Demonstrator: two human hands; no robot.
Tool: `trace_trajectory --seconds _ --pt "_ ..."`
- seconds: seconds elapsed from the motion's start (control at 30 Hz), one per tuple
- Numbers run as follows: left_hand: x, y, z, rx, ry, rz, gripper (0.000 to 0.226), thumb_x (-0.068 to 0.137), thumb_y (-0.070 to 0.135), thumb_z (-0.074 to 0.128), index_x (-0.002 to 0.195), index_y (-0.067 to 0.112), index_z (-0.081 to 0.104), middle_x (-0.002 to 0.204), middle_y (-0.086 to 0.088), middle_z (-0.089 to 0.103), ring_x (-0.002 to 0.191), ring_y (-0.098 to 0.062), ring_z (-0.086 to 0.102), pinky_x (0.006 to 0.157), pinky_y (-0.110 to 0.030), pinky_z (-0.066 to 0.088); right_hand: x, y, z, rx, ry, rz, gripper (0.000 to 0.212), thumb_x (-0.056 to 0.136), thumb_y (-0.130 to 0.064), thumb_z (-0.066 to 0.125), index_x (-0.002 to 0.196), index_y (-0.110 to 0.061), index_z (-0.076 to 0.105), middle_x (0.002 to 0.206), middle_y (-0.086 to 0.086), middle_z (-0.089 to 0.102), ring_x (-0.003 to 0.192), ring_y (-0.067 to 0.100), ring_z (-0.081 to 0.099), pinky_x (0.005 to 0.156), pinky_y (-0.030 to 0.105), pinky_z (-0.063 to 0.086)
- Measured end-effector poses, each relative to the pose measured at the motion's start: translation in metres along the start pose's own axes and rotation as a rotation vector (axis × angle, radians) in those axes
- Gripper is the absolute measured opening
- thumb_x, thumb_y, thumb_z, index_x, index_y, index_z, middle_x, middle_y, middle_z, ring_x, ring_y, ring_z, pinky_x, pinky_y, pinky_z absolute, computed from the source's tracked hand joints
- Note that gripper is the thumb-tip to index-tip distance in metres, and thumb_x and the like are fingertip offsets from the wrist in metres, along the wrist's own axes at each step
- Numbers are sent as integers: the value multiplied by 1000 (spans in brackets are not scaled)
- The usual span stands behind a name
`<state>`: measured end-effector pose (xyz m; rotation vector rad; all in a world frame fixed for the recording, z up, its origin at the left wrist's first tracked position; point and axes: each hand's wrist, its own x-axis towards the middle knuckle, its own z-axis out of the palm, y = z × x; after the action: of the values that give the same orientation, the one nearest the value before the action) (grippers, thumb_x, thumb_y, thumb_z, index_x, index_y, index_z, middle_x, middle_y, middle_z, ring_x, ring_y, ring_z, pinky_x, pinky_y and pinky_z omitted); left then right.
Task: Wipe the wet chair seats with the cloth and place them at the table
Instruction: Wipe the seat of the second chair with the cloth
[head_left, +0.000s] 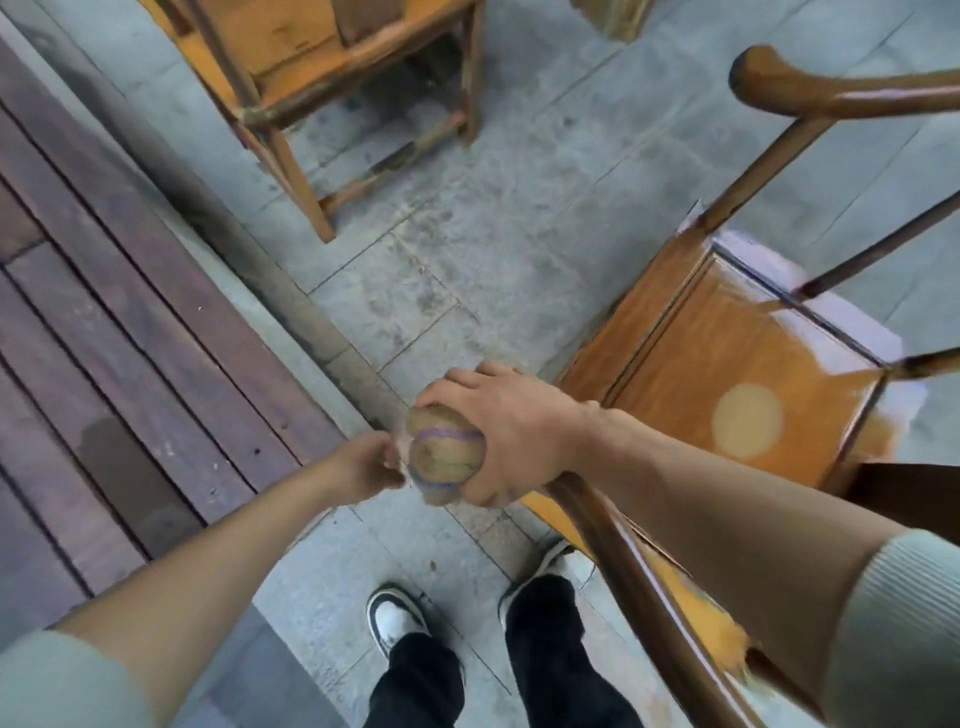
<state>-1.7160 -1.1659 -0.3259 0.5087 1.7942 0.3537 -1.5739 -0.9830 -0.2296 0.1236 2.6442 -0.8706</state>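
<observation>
1. The right hand (511, 434) gripped the rounded end of the near wooden chair's dark curved armrest (623, 561), with a bunched tan cloth with purple lines (444, 452) clamped between palm and rail end.
2. The left hand (366, 467) was curled just beside the cloth, fingertips at its edge; the blur made it impossible to tell whether it actually pinched the fabric.
3. The near orange-brown wooden chair (727, 338) stood to the right on the grey stone-tile floor (441, 270), its glossy seat carrying a bright sheen and a pale round glare spot.
4. A second, more worn yellow-brown wooden chair (322, 67) stood well apart at the top of the view.
5. A dark brown slatted wooden bench (104, 322) ran along the left.
6. The person's black trousers and black-and-white shoes (395, 618) showed below, on the tiles between bench and near chair.
</observation>
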Motion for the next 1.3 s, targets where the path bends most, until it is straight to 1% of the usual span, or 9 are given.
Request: trace_trajectory --seconds 0.3,0.37,0.43,0.57,0.73,0.87,0.97,1.13,1.3 --pt "9 118 -27 56 317 -139 13 90 5 63 81 6 54 61 -15 57 51 -25 53 51 -32 46 -43 85 3 1423 748 735 33 85 -16 77 115 -15 63 90 0 68 65 10 61 51 23 47" --pt "22 166 0 129 263 -61 15 92 2 60 81 7 51 62 -16 54 49 -25 51 45 -28 43 -82 117 2 1438 815 741 5 87 -9 72 92 -8 71 72 3 64 53 11 55 46 23 43" --pt "44 213 36 176 166 9 14 92 0 57 81 6 51 63 -17 53 49 -24 49 45 -29 41 -123 151 3 1403 913 848 18 85 -4 69 70 -15 70 60 -3 64 48 8 56 46 21 45" --pt "71 279 102 315 -22 141 5 88 6 58 86 3 61 67 -11 62 56 -24 57 50 -27 41 -188 197 31 1291 992 1420 37 81 -30 73 113 -22 54 102 5 71 95 28 68 87 41 54" --pt "105 322 172 565 -114 288 1 84 22 63 84 21 63 77 5 66 74 -19 64 64 -31 47 -252 212 78 1097 982 1658 44 78 -25 70 117 -25 48 101 9 70 93 32 68 85 41 56" --pt "140 328 211 820 -228 497 10 89 25 55 98 23 57 101 1 56 95 -21 58 83 -37 49 -289 200 130 1115 1117 1947 29 85 -16 72 109 -22 57 79 4 71 69 8 70 64 19 54" --pt "174 323 214 985 -234 728 16 91 26 53 107 23 57 108 2 51 103 -22 53 91 -43 49 -303 208 159 1079 1262 2288 46 89 -24 72 130 -17 52 114 20 65 102 38 68 92 47 55" --pt "209 311 181 1236 9 953 41 83 26 62 122 15 58 134 -11 50 128 -31 43 106 -45 40 -252 234 169 920 984 2410 67 90 -56 55 148 -28 40 141 17 47 125 48 50 107 59 37" --pt "219 309 159 1413 -104 964 54 85 25 64 136 12 52 150 -15 39 141 -33 30 115 -48 32 -177 203 166 845 927 2308 72 90 -54 61 152 -25 41 148 17 43 132 46 39 112 54 27"
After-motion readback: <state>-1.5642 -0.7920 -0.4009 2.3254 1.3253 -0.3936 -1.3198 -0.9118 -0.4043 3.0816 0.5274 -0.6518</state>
